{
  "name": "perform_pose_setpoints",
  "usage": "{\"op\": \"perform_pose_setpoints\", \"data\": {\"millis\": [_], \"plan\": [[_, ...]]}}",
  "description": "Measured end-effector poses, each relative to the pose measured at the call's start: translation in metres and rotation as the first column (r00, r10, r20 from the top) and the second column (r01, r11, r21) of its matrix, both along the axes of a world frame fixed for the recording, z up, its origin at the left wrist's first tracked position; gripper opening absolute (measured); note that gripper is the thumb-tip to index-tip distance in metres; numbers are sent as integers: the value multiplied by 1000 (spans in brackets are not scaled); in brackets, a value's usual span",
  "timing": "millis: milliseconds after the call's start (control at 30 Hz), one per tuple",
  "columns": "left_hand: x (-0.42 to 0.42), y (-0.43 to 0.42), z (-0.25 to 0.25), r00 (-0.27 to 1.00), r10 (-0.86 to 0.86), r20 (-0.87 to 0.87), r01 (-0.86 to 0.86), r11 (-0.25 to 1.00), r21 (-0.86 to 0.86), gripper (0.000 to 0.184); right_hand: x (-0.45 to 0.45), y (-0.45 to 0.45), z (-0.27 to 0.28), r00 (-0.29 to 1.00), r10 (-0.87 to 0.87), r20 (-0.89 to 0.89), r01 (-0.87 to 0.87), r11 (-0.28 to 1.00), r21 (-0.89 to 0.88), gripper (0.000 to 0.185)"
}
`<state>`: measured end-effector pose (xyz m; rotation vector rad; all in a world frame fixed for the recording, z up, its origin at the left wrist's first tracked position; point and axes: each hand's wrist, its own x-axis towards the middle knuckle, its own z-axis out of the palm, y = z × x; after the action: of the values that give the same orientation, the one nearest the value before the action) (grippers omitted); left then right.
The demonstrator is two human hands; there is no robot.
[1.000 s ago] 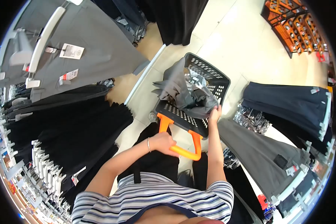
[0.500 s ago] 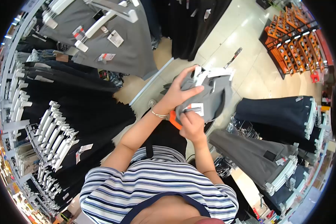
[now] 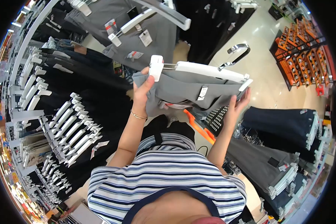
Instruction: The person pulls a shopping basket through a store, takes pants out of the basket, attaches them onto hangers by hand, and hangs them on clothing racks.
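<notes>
A pair of grey trousers (image 3: 179,89) hangs from a white clip hanger (image 3: 207,70) with a curved metal hook (image 3: 238,50), stretched out in front of my body. My left hand (image 3: 142,93) is closed around the left end, its thumb over the trousers just below the white clip (image 3: 156,67). At the right end, my right hand (image 3: 236,108) grips the trousers' edge between thumb and fingers, below the right clip (image 3: 245,84). A small white label (image 3: 202,93) sits inside the waistband. Part of a red and white tag (image 3: 175,106) shows under the fold.
Racks of dark trousers (image 3: 89,82) with white hangers (image 3: 76,127) line my left. More grey trousers (image 3: 156,41) hang ahead. Folded-over trousers (image 3: 280,119) hang on the right. An orange-edged object (image 3: 199,127) is below my hands. An orange display rack (image 3: 302,56) stands far right.
The bunched trousers are now spread wide on the hanger. My right hand has moved from the tag to the right end, and my left hand has shifted left. The view has turned slightly.
</notes>
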<state>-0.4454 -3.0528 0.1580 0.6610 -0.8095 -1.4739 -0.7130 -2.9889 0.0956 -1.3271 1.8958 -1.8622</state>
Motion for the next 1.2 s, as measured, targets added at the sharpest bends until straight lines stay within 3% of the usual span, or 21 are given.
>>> {"op": "perform_pose_setpoints", "data": {"millis": [33,133,167,267,400,533,600,700,800,967,1200], "plan": [[5,-3,6,999,15,-33,-15,1000,2,43,-1,-12,2,1000,14,28,-13,999,-31,50],[27,-7,14,992,72,-99,-71,997,7,44,-6,-36,-1,891,194,410,-245,967,76,50],[38,-8,13,990,95,-102,-95,995,1,45,1,-43,-2,782,232,579,-250,967,-50,49],[79,-6,12,989,147,22,-144,982,-119,45,33,-61,7,739,398,543,-401,908,-119,50],[131,10,2,914,68,399,29,973,-231,50,61,-88,-13,732,452,509,-434,886,-162,45],[120,7,1,873,191,449,-133,978,-158,40,55,-114,-13,732,434,525,-455,885,-97,41],[109,3,6,837,245,490,-144,961,-235,39,54,-127,-5,761,440,478,-408,896,-175,39],[91,1,6,872,141,468,-40,975,-217,38,32,-133,-4,735,467,491,-384,884,-266,39],[71,-12,4,797,127,591,33,967,-252,38,10,-140,-7,781,428,455,-354,903,-244,38],[46,-36,-18,756,159,635,-121,987,-103,41,-15,-176,-31,827,336,450,-374,927,-4,28],[67,-68,-46,734,334,592,-335,935,-113,34,23,-262,-40,768,517,379,-557,831,-5,29]]}}
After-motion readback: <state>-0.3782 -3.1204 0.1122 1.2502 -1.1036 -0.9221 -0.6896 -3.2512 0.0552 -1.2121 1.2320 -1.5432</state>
